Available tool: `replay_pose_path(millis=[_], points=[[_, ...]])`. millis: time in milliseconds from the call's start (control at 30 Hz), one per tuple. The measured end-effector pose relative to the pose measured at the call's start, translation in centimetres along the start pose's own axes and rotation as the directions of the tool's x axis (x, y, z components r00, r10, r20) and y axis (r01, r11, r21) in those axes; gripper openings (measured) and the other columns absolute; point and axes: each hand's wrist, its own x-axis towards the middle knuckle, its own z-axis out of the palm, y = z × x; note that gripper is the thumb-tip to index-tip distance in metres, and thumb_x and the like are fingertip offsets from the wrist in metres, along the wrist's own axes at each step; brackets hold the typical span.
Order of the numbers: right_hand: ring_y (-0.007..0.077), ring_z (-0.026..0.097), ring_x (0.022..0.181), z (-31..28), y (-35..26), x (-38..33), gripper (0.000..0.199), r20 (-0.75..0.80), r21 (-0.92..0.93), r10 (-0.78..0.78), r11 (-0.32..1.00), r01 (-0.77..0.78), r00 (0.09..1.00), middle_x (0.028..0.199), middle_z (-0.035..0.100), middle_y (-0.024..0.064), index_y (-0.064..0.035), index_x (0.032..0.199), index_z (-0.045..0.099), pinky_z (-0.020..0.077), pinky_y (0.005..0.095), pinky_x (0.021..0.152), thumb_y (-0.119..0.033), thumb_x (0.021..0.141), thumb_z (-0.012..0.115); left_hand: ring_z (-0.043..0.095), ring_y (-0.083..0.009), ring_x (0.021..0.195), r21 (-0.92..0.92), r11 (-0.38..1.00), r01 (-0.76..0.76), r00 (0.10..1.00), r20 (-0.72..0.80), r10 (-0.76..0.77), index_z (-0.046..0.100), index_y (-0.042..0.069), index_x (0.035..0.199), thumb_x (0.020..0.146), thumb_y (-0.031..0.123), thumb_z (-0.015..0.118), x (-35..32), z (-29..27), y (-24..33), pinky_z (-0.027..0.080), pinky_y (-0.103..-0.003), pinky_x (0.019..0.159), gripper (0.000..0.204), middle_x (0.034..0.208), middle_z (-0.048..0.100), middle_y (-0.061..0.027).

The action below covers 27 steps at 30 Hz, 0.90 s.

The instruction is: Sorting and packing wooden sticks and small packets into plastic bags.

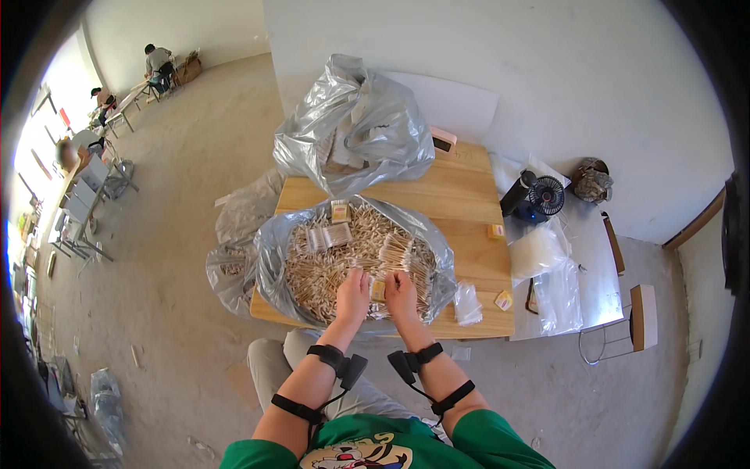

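Note:
Loose cotton swabs (312, 273) fill a wide grey plastic bag (273, 254) on the wooden table. My left hand (354, 295) and my right hand (401, 297) are close together over its near side, both with curled fingers. Between them is a small yellow-and-white packet (378, 291); my right fingers are at its edge. My left fingers are pinched, and what they hold is hard to make out. Farther back on the swabs lie a clear packet of swabs (329, 237) and another small yellow-and-white box (340, 211).
Behind the swabs stands a large grey plastic bag (351, 129), near a pink box (444, 140). Small yellow boxes (496, 231) and clear bags (468, 305) lie at the table's right. A side table (601, 289) carries a black fan (545, 195). Other people (158, 64) sit far left.

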Motion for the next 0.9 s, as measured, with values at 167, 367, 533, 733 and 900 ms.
replay_pose_path(millis=[167, 367, 533, 733, 900], points=[[0.0335, 0.057, 0.059, -0.2, 0.0, 1.1, 0.024, -0.099, -0.180, -0.253, 0.956, 0.233, 0.962, 0.064, 0.057, 0.0172, -0.0003, 0.082, 0.055, 0.0430, 0.0387, 0.054, -0.023, 0.090, 0.053, 0.055, -0.0433, 0.068, -0.031, 0.999, -0.019, 1.000, 0.014, 0.019, 0.050, 0.003, 0.086, 0.091, 0.017, 0.050, 0.4, -0.4, -0.9, 0.042, -0.047, 0.057, 0.015, 0.070, 0.057, -0.0237], [0.0344, 0.054, 0.057, 0.1, 0.9, 2.5, 0.028, -0.141, -0.300, -0.236, 0.936, 0.185, 0.962, 0.064, 0.054, 0.0193, 0.0009, 0.079, 0.053, 0.0409, 0.0402, 0.053, -0.025, 0.091, 0.052, 0.055, -0.0431, 0.068, 0.005, 0.989, 0.149, 0.989, -0.024, -0.149, 0.050, 0.004, 0.085, 0.091, 0.017, 0.049, 1.2, 0.2, -0.8, 0.042, -0.047, 0.057, 0.014, 0.071, 0.057, -0.0230], [0.0351, 0.051, 0.054, 1.4, -0.4, 1.9, 0.032, -0.046, -0.255, -0.175, 0.954, 0.158, 0.984, 0.062, 0.052, 0.0194, 0.0009, 0.075, 0.050, 0.0397, 0.0405, 0.052, -0.026, 0.091, 0.052, 0.054, -0.0429, 0.068, -0.034, 0.999, 0.036, 0.999, 0.039, -0.034, 0.050, 0.004, 0.084, 0.090, 0.017, 0.050, 1.4, -0.2, -2.1, 0.042, -0.046, 0.057, 0.014, 0.071, 0.056, -0.0225], [0.0360, 0.050, 0.054, 0.5, 0.7, 3.7, 0.035, -0.081, -0.316, -0.184, 0.937, 0.149, 0.980, 0.060, 0.051, 0.0191, 0.0011, 0.073, 0.048, 0.0387, 0.0413, 0.051, -0.028, 0.091, 0.052, 0.054, -0.0427, 0.070, 0.040, 0.992, 0.123, 0.992, -0.039, -0.122, 0.051, 0.004, 0.086, 0.089, 0.017, 0.051, 2.8, -1.0, -5.0, 0.042, -0.045, 0.059, 0.013, 0.072, 0.057, -0.0225], [0.0373, 0.052, 0.057, 0.6, 0.6, 4.5, 0.033, -0.036, -0.406, -0.252, 0.888, 0.216, 0.967, 0.061, 0.051, 0.0194, 0.0002, 0.072, 0.046, 0.0381, 0.0426, 0.051, -0.026, 0.092, 0.051, 0.054, -0.0427, 0.071, 0.026, 0.973, 0.228, 0.973, -0.055, -0.226, 0.052, 0.003, 0.086, 0.090, 0.017, 0.050, 3.4, -1.3, -6.2, 0.042, -0.046, 0.061, 0.015, 0.074, 0.057, -0.0216]])
